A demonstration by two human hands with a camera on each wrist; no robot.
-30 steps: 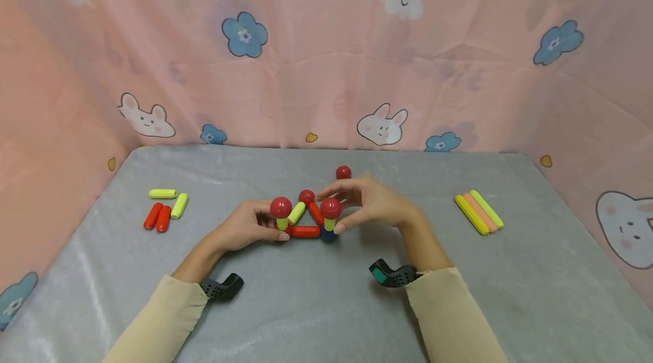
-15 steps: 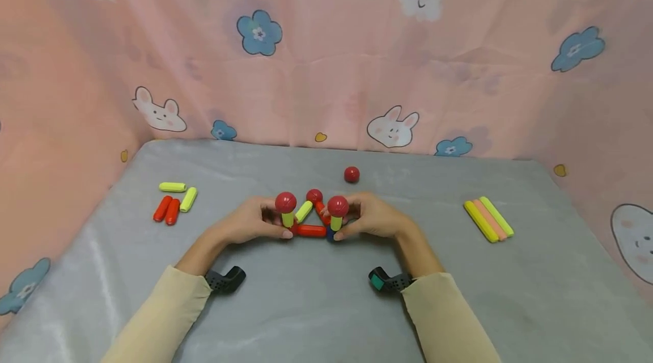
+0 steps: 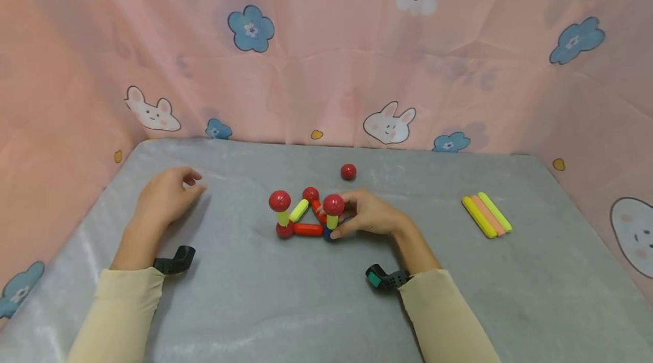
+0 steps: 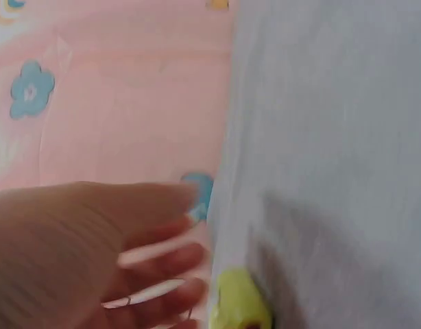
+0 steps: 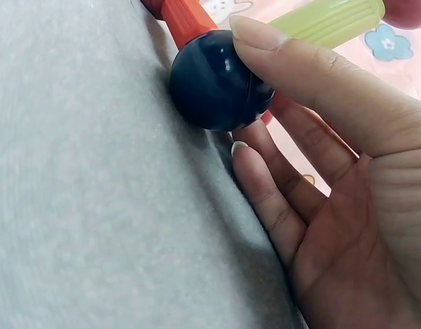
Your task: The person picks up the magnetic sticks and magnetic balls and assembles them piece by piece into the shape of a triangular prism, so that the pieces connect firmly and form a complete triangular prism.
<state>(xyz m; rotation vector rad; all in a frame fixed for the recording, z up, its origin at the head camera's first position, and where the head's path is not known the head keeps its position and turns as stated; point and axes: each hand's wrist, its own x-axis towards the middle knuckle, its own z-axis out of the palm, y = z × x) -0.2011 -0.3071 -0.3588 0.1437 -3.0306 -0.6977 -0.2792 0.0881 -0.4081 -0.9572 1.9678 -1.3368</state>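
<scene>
In the head view a small frame of rods and balls stands mid-table. Its base is a triangle with a red rod (image 3: 308,229) along the front and a yellow-green rod (image 3: 299,211) on the left. Upright yellow-green rods carry a left red ball (image 3: 279,201) and a right red ball (image 3: 333,204). My right hand (image 3: 371,212) pinches the dark blue ball (image 5: 214,81) at the front right corner, thumb on top. Away to the left, my left hand (image 3: 165,195) hovers with fingers apart, holding nothing. A yellow-green rod (image 4: 241,301) lies below it; the other loose rods there are hidden.
A loose red ball (image 3: 348,171) lies behind the frame. To the right, several yellow and peach sticks (image 3: 487,215) lie side by side on the grey tablecloth (image 3: 285,300). A pink printed curtain (image 3: 306,79) borders the table's back and sides.
My left hand has let go of the frame's left corner and moved left over the loose rods. My right hand came down onto the dark blue ball and stays there.
</scene>
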